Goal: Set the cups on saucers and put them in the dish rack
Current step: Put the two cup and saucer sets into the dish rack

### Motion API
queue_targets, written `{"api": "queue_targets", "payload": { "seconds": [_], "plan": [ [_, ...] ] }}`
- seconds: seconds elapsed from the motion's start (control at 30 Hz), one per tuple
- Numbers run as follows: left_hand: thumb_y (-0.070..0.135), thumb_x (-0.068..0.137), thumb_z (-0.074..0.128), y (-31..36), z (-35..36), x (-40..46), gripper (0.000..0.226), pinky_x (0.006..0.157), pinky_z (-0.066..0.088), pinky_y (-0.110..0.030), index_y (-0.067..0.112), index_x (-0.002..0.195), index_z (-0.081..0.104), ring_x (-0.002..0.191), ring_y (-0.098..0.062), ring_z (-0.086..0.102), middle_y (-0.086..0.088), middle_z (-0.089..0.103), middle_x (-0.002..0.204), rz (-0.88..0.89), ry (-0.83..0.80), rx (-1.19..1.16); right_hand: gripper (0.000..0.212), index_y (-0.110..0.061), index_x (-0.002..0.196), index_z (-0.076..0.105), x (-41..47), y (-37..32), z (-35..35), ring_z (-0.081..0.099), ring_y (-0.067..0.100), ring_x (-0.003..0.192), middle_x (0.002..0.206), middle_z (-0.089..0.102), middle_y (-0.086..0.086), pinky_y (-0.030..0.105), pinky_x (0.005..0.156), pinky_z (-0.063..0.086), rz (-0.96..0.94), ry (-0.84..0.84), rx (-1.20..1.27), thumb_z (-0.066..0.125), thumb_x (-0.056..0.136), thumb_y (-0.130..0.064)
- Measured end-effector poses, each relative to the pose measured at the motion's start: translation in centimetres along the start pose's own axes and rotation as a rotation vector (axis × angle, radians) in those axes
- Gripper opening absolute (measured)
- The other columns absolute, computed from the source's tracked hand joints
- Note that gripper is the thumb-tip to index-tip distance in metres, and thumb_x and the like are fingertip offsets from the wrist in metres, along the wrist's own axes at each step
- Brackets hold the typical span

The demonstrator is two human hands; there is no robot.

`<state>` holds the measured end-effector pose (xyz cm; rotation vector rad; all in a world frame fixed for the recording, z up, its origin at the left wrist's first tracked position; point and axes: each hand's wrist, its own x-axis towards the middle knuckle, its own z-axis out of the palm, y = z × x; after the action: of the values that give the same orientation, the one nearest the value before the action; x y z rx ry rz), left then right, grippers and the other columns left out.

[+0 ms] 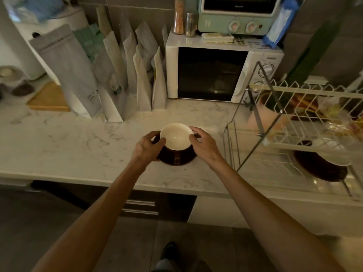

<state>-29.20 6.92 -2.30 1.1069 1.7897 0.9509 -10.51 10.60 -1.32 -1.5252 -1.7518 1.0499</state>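
The tabletop [64,146] is pale marble with thin grey veins, running the width of a dim kitchen, and near its front edge a brown cup [176,138] with a cream inside stands upright on a dark brown saucer [177,160], its handle turned toward the person. The left hand [147,146] curls round the left side of the cup and saucer, thumb against the cup's rim, while the right hand [203,143] grips the right side, fingertips on the rim. Just to the right stands a white wire dish rack [306,122] with two tiers; on its lower level another dark saucer [319,167] lies with a cup on it that is too blurred to describe further, and the upper tier holds objects I cannot make out. Against the grey tiled wall a white microwave [222,73] sits at the back of the tabletop, carrying a mint-green toaster oven [238,15], two shaker jars [184,18] and a blue packet [280,22]. To its left a row of pale paper pouches [110,75] stands upright, and farther left a wooden board [48,98] lies flat. Below the tabletop's edge are dark drawers with metal handles [140,207] and a grey tiled floor [206,244].
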Motion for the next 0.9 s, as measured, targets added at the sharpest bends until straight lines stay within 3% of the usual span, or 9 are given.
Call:
{"api": "queue_targets", "payload": {
  "seconds": [0.23,0.4,0.53,0.77,0.9],
  "plan": [
    [0.033,0.087,0.060,-0.3,0.6,-6.6,0.040,0.067,0.061,-0.050,0.028,0.127,0.056,0.106,-0.030,0.063,-0.016,0.064,0.119,0.021,0.030,-0.021,0.037,-0.019,0.136,0.054,-5.6,0.3,-1.5,0.051,0.011,0.105,0.128,0.061,0.006,0.025,0.086,0.041,-0.058,-0.037,0.022,0.046,0.100,-0.022],
    [0.033,0.088,0.061,-0.4,1.6,-11.3,0.043,0.066,0.062,-0.045,0.026,0.130,0.053,0.107,-0.031,0.063,-0.017,0.061,0.123,0.015,0.033,-0.002,0.038,-0.018,0.136,0.055,-9.6,0.8,-3.1,0.054,0.019,0.120,0.132,0.060,0.006,0.032,0.096,0.046,-0.074,-0.064,0.008,0.047,0.100,-0.022],
    [0.030,0.089,0.060,-0.1,3.1,-14.8,0.042,0.054,0.060,-0.028,0.026,0.130,0.051,0.109,-0.029,0.060,-0.017,0.059,0.124,-0.006,0.020,-0.014,0.037,-0.020,0.135,0.056,-12.7,1.8,-4.9,0.053,0.013,0.111,0.129,0.061,0.005,0.033,0.094,0.048,-0.092,-0.071,0.006,0.047,0.100,-0.023],
    [0.030,0.090,0.060,0.3,7.2,-20.1,0.040,0.060,0.062,-0.035,0.028,0.128,0.050,0.107,-0.031,0.063,-0.016,0.061,0.120,-0.024,-0.012,-0.060,0.039,-0.019,0.137,0.055,-17.6,4.5,-8.9,0.053,0.012,0.116,0.135,0.060,0.001,0.023,0.090,0.040,-0.114,-0.075,-0.029,0.049,0.099,-0.024],
    [0.030,0.090,0.060,0.8,9.7,-21.9,0.039,0.060,0.061,-0.032,0.028,0.128,0.050,0.106,-0.030,0.063,-0.016,0.060,0.122,-0.013,-0.062,-0.079,0.038,-0.019,0.136,0.055,-19.6,6.0,-11.3,0.052,0.015,0.120,0.134,0.059,0.003,0.030,0.092,0.049,-0.098,-0.055,-0.022,0.049,0.099,-0.023]
  ]
}}
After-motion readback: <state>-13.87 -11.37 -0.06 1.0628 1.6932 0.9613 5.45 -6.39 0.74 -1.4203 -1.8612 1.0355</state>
